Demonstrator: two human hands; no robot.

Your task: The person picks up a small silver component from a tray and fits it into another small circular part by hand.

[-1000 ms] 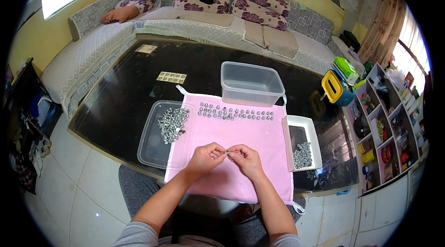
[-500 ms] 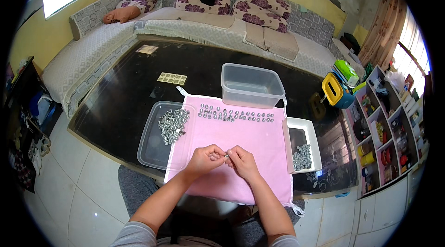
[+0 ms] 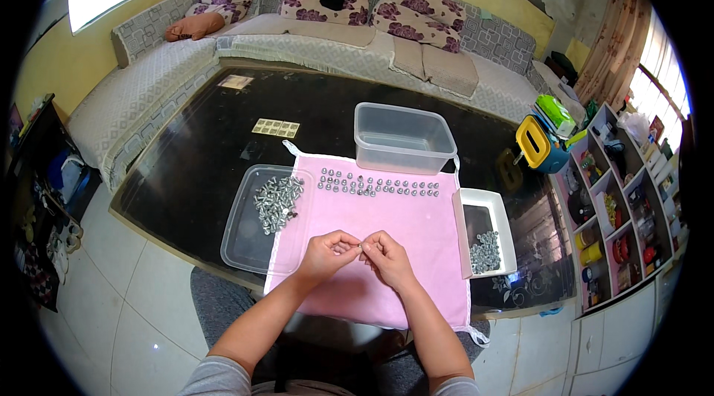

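Bolt (image 3: 362, 246) pinched between left hand (image 3: 332, 251) and right hand (image 3: 384, 256) over the pink cloth (image 3: 416, 236); a finished row (image 3: 378, 186) lies beyond, loose bolts (image 3: 277, 201) piled left, nuts (image 3: 486, 252) right.

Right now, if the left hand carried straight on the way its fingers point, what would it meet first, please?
The left hand points rightward, so it would almost at once meet the right hand; their fingertips pinch a tiny metal piece over the pink cloth.

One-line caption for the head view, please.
Both hands pinch a small metal part over a pink cloth.
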